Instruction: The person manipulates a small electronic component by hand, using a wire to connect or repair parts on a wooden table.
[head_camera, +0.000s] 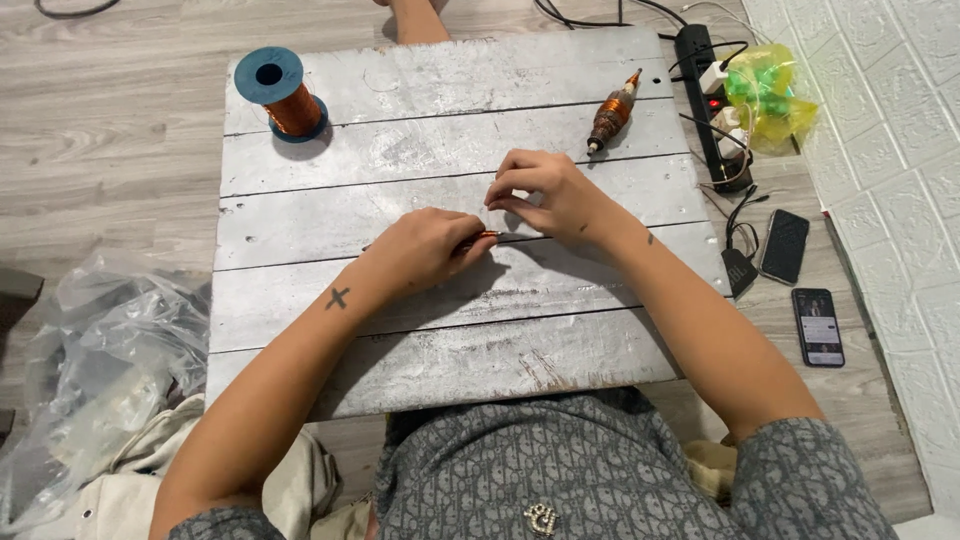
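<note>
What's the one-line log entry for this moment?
left hand: pinching copper wire | right hand: pinching same wire | spool: far left on board | rotor: far right, untouched

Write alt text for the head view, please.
Both hands meet at the middle of a grey plank board: the left hand and right hand pinch a thin copper-coloured piece. A copper wire spool stands far left.

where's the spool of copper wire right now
The spool of copper wire stands at the far left corner of the grey plank board, well beyond the left hand.
</note>
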